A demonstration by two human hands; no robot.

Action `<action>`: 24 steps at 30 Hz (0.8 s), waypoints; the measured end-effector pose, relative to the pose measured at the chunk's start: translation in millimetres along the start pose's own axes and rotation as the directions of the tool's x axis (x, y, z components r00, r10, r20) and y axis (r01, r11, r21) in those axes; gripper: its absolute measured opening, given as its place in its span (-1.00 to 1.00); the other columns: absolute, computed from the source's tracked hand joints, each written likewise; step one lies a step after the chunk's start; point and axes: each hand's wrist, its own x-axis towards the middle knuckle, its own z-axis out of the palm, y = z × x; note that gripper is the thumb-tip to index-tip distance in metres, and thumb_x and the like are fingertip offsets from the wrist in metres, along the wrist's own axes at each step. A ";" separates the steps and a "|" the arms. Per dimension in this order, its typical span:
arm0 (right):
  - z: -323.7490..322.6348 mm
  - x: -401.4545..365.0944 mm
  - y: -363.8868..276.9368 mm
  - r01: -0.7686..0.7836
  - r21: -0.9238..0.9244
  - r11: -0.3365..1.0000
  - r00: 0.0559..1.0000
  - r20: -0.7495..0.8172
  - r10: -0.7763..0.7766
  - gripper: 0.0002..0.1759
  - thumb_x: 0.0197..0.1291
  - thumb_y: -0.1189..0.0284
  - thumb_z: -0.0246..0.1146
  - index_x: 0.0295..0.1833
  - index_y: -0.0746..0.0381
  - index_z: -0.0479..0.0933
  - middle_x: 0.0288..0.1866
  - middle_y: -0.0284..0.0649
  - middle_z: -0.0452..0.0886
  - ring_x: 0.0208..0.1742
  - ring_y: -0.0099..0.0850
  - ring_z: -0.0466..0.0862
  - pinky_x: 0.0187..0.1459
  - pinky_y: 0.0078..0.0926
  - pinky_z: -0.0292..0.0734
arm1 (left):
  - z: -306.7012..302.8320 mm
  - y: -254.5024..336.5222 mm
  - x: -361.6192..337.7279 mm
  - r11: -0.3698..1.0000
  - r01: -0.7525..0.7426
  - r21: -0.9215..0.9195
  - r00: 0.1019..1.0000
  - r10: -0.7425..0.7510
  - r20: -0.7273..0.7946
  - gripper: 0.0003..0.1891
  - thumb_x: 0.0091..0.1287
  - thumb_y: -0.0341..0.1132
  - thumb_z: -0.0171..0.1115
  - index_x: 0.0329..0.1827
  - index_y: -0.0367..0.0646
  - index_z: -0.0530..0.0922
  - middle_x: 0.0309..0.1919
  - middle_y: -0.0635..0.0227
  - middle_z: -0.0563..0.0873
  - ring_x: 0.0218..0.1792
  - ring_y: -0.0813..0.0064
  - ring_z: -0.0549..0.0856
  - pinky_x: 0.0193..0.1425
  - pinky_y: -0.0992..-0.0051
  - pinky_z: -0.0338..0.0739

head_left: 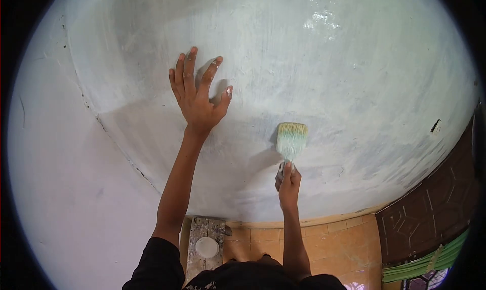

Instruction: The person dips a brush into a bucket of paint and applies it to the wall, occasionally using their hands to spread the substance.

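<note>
My right hand [289, 185] is closed round the handle of a wide paintbrush [292, 139], bristles upward against the wall [253, 92]. Pale paint coats the lower part of the bristles, while their tips look yellowish. To the left and higher up, my left hand [198, 100] is at the wall with its fingers spread and nothing in it. Specks of white paint dot its thumb and index fingertip. The wall is whitish and streaky, with a wet, shiny patch near the upper right.
A paint-spattered wooden bench [197, 229] stands below my left arm, bearing a round white container [207, 247]. Orange floor tiles [319, 237] run along the wall's foot. At the right are a dark panelled door [430, 209] and a green curtain [430, 259]. A cracked corner line descends on the left.
</note>
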 end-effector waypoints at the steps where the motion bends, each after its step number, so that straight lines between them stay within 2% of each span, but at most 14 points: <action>1: 3.2 -1.5 -3.1 0.033 -0.004 0.999 0.999 0.003 -0.033 -0.60 0.53 0.13 -0.04 -0.41 0.07 0.24 -0.65 -0.61 0.12 -0.69 -0.79 0.09 -0.69 -0.73 -0.07 | 1.3 -0.1 0.4 1.000 0.000 0.005 1.000 0.000 -0.001 -0.54 0.17 -0.06 0.19 0.15 0.11 0.63 0.46 0.20 0.33 0.52 0.13 0.16 0.56 0.02 -0.14; 4: 27.4 14.5 -51.7 0.198 -0.038 0.979 0.980 0.009 -0.198 -0.58 0.52 0.12 -0.02 -0.43 0.05 0.22 -0.62 -0.59 0.12 -0.66 -0.79 0.08 -0.67 -0.72 -0.08 | 3.4 -1.7 1.5 0.999 -0.018 0.039 1.000 0.018 0.001 -0.58 0.20 -0.05 0.18 0.11 0.11 0.64 0.45 0.21 0.34 0.51 0.14 0.17 0.54 0.00 -0.13; 6: 45.6 31.7 -93.1 0.260 -0.119 0.958 0.966 0.029 -0.258 -0.56 0.51 0.08 0.00 -0.44 0.04 0.21 -0.61 -0.58 0.11 -0.65 -0.79 0.06 -0.65 -0.71 -0.08 | 2.0 0.1 3.4 1.000 -0.010 0.019 1.000 0.010 0.006 -0.60 0.21 -0.04 0.20 0.09 0.10 0.65 0.44 0.21 0.36 0.51 0.13 0.18 0.53 -0.03 -0.13; 8: 53.0 48.5 -102.8 0.299 -0.109 0.948 0.953 0.088 -0.290 -0.55 0.50 0.05 0.00 -0.45 0.04 0.21 -0.61 -0.59 0.11 -0.64 -0.78 0.04 -0.64 -0.70 -0.07 | 1.9 0.5 3.4 1.000 -0.001 0.017 1.000 0.001 0.018 -0.62 0.21 -0.03 0.22 0.07 0.10 0.65 0.43 0.22 0.36 0.50 0.12 0.19 0.52 -0.05 -0.13; 11: 49.5 46.4 -71.3 0.205 -0.080 0.975 0.976 0.090 -0.198 -0.55 0.50 0.05 0.00 -0.44 0.04 0.22 -0.62 -0.60 0.11 -0.66 -0.78 0.05 -0.65 -0.71 -0.08 | 0.7 -1.3 1.9 1.000 -0.005 0.012 0.999 0.005 0.037 -0.62 0.21 -0.05 0.28 0.08 0.13 0.64 0.43 0.23 0.36 0.49 0.10 0.18 0.51 -0.07 -0.13; 14: 36.5 10.5 -22.2 0.057 -0.140 0.989 0.998 0.038 -0.052 -0.56 0.49 0.04 0.00 -0.44 0.03 0.23 -0.64 -0.60 0.11 -0.68 -0.78 0.06 -0.67 -0.71 -0.08 | -12.1 3.5 5.2 1.000 -0.002 0.001 0.995 0.002 0.099 -0.50 0.11 -0.21 0.40 0.18 0.21 0.57 0.45 0.31 0.28 0.49 0.14 0.16 0.43 -0.14 0.05; 15: 37.0 2.8 -18.0 0.032 -0.114 0.993 0.999 0.031 -0.029 -0.56 0.49 0.04 0.00 -0.43 0.03 0.24 -0.64 -0.61 0.11 -0.68 -0.79 0.06 -0.67 -0.71 -0.08 | -17.6 3.6 7.9 1.000 -0.017 0.024 0.994 0.014 0.105 -0.54 0.12 -0.21 0.39 0.15 0.21 0.59 0.43 0.31 0.31 0.47 0.15 0.20 0.44 -0.04 0.09; 17: 41.9 -12.8 -16.7 -0.017 -0.058 0.998 1.000 0.010 0.018 -0.56 0.49 0.04 0.01 -0.43 0.04 0.24 -0.65 -0.61 0.12 -0.69 -0.79 0.07 -0.68 -0.72 -0.07 | -26.7 -9.9 14.7 0.997 -0.062 -0.039 0.987 0.067 0.145 -0.57 0.14 -0.21 0.37 0.13 0.21 0.60 0.41 0.30 0.34 0.45 0.16 0.22 0.44 0.03 0.12; 18: 45.1 -7.8 -27.0 0.061 -0.088 0.994 0.998 0.023 -0.059 -0.56 0.49 0.04 0.01 -0.43 0.04 0.25 -0.65 -0.61 0.13 -0.69 -0.79 0.08 -0.68 -0.72 -0.07 | -29.8 -19.8 19.2 0.993 -0.085 -0.075 0.982 0.097 0.163 -0.59 0.15 -0.22 0.37 0.11 0.20 0.61 0.40 0.30 0.36 0.44 0.16 0.23 0.44 0.06 0.13; 19: 51.3 3.8 -43.8 0.138 -0.115 0.984 0.990 0.036 -0.134 -0.57 0.48 0.05 0.02 -0.43 0.04 0.25 -0.65 -0.61 0.14 -0.69 -0.80 0.08 -0.68 -0.72 -0.07 | -32.1 -32.1 24.1 0.987 -0.154 -0.052 0.981 0.159 0.109 -0.62 0.19 -0.19 0.32 0.11 0.16 0.62 0.36 0.27 0.41 0.40 0.12 0.26 0.42 0.12 0.18; 21: 72.1 22.3 -84.9 0.198 -0.117 0.973 0.980 0.053 -0.193 -0.54 0.48 0.03 0.03 -0.45 0.04 0.22 -0.63 -0.58 0.12 -0.66 -0.78 0.07 -0.64 -0.69 -0.05 | -40.2 -43.9 38.6 0.993 -0.121 0.016 0.993 0.121 0.005 -0.60 0.25 -0.21 0.26 0.17 -0.02 0.57 0.35 0.14 0.43 0.41 0.05 0.31 0.46 0.07 0.14; 22: 75.5 35.5 -94.4 0.256 -0.102 0.961 0.963 0.119 -0.244 -0.52 0.48 0.01 0.01 -0.47 0.03 0.19 -0.63 -0.58 0.12 -0.65 -0.77 0.05 -0.63 -0.67 -0.07 | -42.6 -48.6 43.4 0.994 -0.102 0.047 0.993 0.105 -0.053 -0.58 0.28 -0.22 0.23 0.20 -0.12 0.55 0.34 0.07 0.45 0.41 0.02 0.33 0.48 0.04 0.11; 24: 80.5 47.0 -99.3 0.271 -0.097 0.958 0.957 0.135 -0.257 -0.50 0.48 0.01 0.02 -0.49 0.02 0.17 -0.64 -0.58 0.11 -0.66 -0.77 0.04 -0.64 -0.66 -0.10 | -39.0 -61.8 41.5 0.993 -0.080 0.090 0.990 0.090 -0.107 -0.59 0.25 -0.17 0.26 0.17 0.03 0.58 0.35 0.18 0.44 0.40 0.04 0.29 0.43 0.07 0.16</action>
